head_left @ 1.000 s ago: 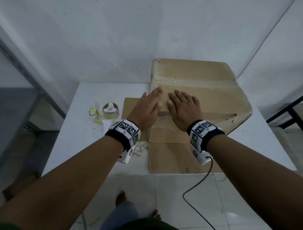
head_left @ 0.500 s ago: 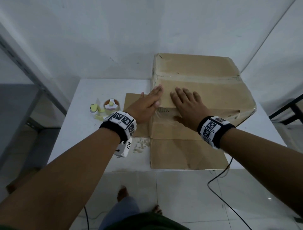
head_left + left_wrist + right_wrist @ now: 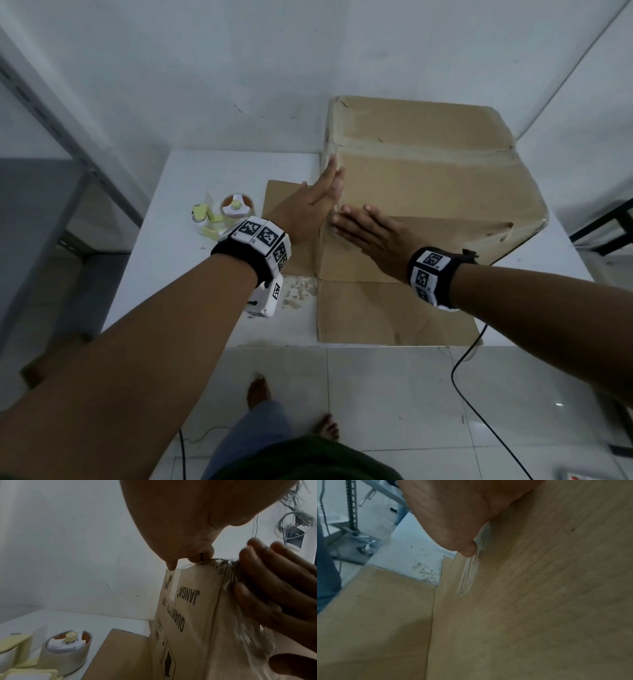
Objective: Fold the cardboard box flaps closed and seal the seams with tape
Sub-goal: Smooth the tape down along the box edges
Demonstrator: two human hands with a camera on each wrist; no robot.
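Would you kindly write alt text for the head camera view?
Two flat hands press a cardboard box on a white table: the left hand against its left edge, the right hand on its front face. A tape dispenser lies left of the box.

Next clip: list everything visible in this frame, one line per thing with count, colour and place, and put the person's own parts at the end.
cardboard box: one, brown, on the right half of the table, top flaps folded down.
loose flaps: brown, lying flat on the table at the box's near and left sides.
clear tape: one strip, see-through, wrinkled, stuck over the box's near-left corner.
tape roll: one, in a white and pale yellow dispenser, on the table left of the box.
table: one, white, against a white wall.
paper scraps: several, pale, on the table beside the near flap.
cable: one, black, hanging past the table's near edge.
left hand: fingers straight, flat against the box's left edge.
right hand: fingers straight, pressing the tape on the box's near face.
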